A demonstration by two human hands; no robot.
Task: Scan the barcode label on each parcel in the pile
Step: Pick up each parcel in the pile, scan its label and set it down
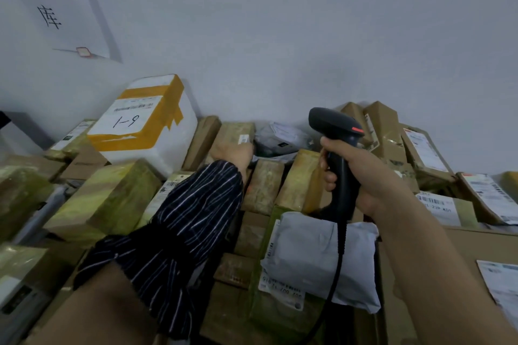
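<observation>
Against pale grey wall [280, 36], pile of tape-wrapped brown cardboard parcels [106, 204]. Right grip [364, 176] clenched round black handheld barcode scanner [333, 123]. Left grip [232, 152] on small taped carton [234, 130] beside white barcode label [244, 138]; clasping or resting, cannot tell. Probably light, stiff, tape slick: best taken by edges. All sealed, contents hidden.

A jumbled pile of cardboard parcels [112, 199], many bound in yellowish tape, lies against the wall. The black scanner [342, 176] (red strip on its head) stands upright in the right hand [367, 176], facing a small white barcode label [244, 138].
</observation>
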